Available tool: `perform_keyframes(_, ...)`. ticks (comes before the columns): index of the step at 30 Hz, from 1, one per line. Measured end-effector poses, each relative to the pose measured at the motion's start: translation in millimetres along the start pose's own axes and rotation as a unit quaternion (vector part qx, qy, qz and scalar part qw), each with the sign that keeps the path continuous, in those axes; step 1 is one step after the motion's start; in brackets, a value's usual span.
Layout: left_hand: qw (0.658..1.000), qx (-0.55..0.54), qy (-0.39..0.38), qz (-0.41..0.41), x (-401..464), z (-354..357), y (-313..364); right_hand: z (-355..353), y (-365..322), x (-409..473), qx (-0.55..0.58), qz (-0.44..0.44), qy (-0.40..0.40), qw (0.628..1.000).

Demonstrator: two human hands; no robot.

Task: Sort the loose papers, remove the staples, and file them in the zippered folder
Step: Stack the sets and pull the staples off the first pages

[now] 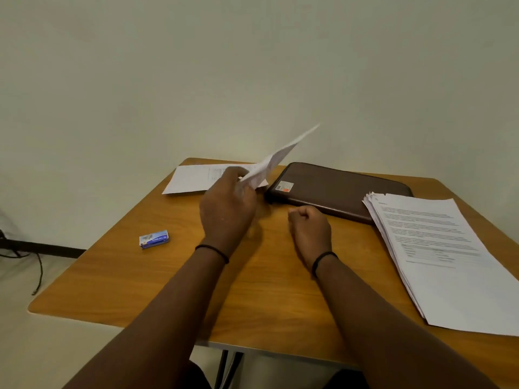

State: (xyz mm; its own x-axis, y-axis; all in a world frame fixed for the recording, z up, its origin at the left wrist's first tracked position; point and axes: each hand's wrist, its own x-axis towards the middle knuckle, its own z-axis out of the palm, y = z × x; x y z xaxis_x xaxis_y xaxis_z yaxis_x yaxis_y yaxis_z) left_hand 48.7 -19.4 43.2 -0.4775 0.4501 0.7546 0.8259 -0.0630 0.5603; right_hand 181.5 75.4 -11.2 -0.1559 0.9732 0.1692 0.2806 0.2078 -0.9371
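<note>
**Papers lifted over the tabletop**

Our left hand pinched a thin set of printed white papers, tilted up at a slant above the far middle of the tabletop. Our right hand was curled in a fist, holding nothing. The brown zippered folder lay closed at the far right, a thick paper stack overlapping its right end. Another sheet lay flat at far left.

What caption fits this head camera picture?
Left hand lifts a paper beside the brown folder.
</note>
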Motion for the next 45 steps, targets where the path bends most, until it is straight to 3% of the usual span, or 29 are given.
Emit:
perform_keyframes(3,0.975,-0.208,0.041,-0.071,6.2,-14.6,16.3,4.0,-16.4,-3.3,0.185,0.097,-0.064,0.976)
perform_keyframes(6,0.887,-0.391,0.033,-0.242,10.6,-22.8,19.8,-1.9,-30.7,-7.9,0.372,0.117,-0.185,0.902)
perform_keyframes(8,0.835,-0.437,0.012,-0.334,6.8,-24.4,14.7,-10.1,-34.9,-10.2,0.446,0.109,-0.197,0.866)
perform_keyframes(9,0.819,-0.44,-0.005,-0.367,2.3,-24.2,12.0,-14.2,-34.6,-9.6,0.455,0.112,-0.173,0.866)
perform_keyframes(11,0.808,-0.421,-0.048,-0.409,-8.3,-21.8,3.5,-24.0,-33.1,-4.3,0.406,0.116,-0.103,0.901)
perform_keyframes(13,0.832,-0.349,-0.08,-0.424,-15.4,-15.7,-10.3,-36.3,-25.5,4.4,0.331,0.102,-0.06,0.936)
perform_keyframes(15,0.883,-0.223,-0.081,-0.405,-16.1,-8.4,-28.6,-48.1,-13.1,12.0,0.276,0.09,-0.032,0.956)
perform_keyframes(18,0.948,-0.012,-0.074,-0.311,-11.6,1.7,-54.3,-54.8,9.4,23.0,0.196,0.085,0.021,0.977)
perform_keyframes(20,0.963,0.114,-0.126,-0.209,-9.4,10.0,-69.7,-54.1,17.4,27.6,0.129,0.076,0.057,0.987)
perform_keyframes(23,0.939,0.261,-0.22,-0.029,0.8,32.6,-94.0,-42.5,21.6,39.3,0.003,0.042,0.068,0.997)
perform_keyframes(26,0.921,0.309,-0.233,0.044,17.3,54.1,-112.1,-35.1,24.0,46.2,-0.068,0.025,0.08,0.994)
perform_keyframes(32,0.884,0.363,-0.294,-0.017,44.6,86.2,-142.6,-31.5,29.9,55.7,-0.112,-0.007,0.064,0.992)
perform_keyframes(36,0.884,0.346,-0.313,-0.029,49.7,89.7,-147.2,-31.3,32.4,56.2,-0.131,-0.014,0.054,0.99)
perform_keyframes(45,0.937,0.33,-0.11,0.021,49.0,71.2,-113.7,-34.1,27.6,52.7,-0.095,-0.002,0.062,0.994)
